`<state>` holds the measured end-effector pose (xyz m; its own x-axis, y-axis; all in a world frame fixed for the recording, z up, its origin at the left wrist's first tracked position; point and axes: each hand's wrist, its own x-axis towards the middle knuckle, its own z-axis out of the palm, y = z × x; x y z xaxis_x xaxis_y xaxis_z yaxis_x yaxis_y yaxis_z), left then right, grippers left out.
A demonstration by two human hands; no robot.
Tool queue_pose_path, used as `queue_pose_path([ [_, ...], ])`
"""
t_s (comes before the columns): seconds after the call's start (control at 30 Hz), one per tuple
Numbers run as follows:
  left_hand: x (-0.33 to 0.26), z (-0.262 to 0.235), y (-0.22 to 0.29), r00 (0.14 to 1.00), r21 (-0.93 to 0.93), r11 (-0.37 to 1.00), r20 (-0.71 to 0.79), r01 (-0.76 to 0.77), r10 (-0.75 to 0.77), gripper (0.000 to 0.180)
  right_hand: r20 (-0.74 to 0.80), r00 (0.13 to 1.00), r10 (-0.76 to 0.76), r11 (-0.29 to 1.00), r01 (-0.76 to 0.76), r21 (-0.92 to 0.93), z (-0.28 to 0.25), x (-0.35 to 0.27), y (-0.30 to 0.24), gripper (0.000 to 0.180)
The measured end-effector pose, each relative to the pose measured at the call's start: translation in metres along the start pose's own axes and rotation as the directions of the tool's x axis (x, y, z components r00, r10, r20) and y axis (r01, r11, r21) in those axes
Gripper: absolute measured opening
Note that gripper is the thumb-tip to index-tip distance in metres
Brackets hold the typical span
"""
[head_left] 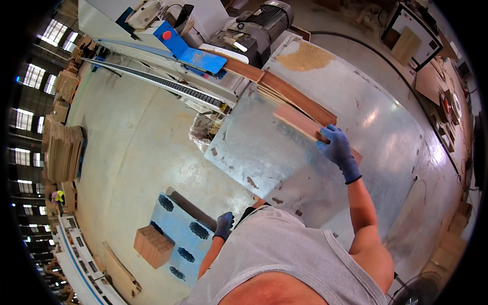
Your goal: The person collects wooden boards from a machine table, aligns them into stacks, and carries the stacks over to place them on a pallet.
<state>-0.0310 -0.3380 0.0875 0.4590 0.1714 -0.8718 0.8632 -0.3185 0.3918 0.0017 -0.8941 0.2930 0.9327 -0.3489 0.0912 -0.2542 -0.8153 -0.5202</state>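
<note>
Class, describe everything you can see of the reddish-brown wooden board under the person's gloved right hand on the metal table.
The reddish-brown wooden board is a flat, narrow rectangular plank with a smooth face and a paler cut edge. It lies flat on the scuffed grey sheet-metal table, running diagonally toward the machine. The right hand, in a blue glove, presses on its near end, covering it. Just beyond it sits a stack of similar, darker brown boards; whether they touch cannot be told.
</note>
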Motion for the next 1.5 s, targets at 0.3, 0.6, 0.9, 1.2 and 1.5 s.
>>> queue_pose_path([
  [0.3, 0.01, 0.012, 0.009, 0.999, 0.065, 0.998, 0.033, 0.003, -0.005, 0.034, -0.27, 0.956, -0.116, 0.984, 0.074, -0.16, 0.03, 0.087, -0.004, 0.032],
  [0.6, 0.011, 0.004, 0.005, 0.999, 0.015, 0.999, 0.005, 0.033, -0.033, 0.034, -0.187, 0.97, -0.154, 0.978, 0.123, -0.167, 0.071, 0.135, 0.001, 0.04],
  [0.9, 0.009, 0.005, 0.015, 0.999, 0.045, 0.999, 0.034, 0.019, -0.021, 0.038, -0.308, 0.918, -0.249, 0.967, 0.217, -0.135, 0.061, 0.153, -0.035, 0.056],
  [1.2, 0.018, 0.016, 0.033, 0.998, 0.089, 0.995, 0.061, -0.036, 0.031, 0.038, -0.343, 0.854, -0.39, 0.915, 0.319, -0.248, 0.107, 0.239, -0.092, 0.051],
  [1.5, 0.023, 0.002, 0.012, 0.999, 0.076, 0.997, 0.036, 0.015, -0.018, 0.037, -0.263, 0.903, -0.339, 0.937, 0.299, -0.181, 0.074, 0.17, -0.028, 0.031],
])
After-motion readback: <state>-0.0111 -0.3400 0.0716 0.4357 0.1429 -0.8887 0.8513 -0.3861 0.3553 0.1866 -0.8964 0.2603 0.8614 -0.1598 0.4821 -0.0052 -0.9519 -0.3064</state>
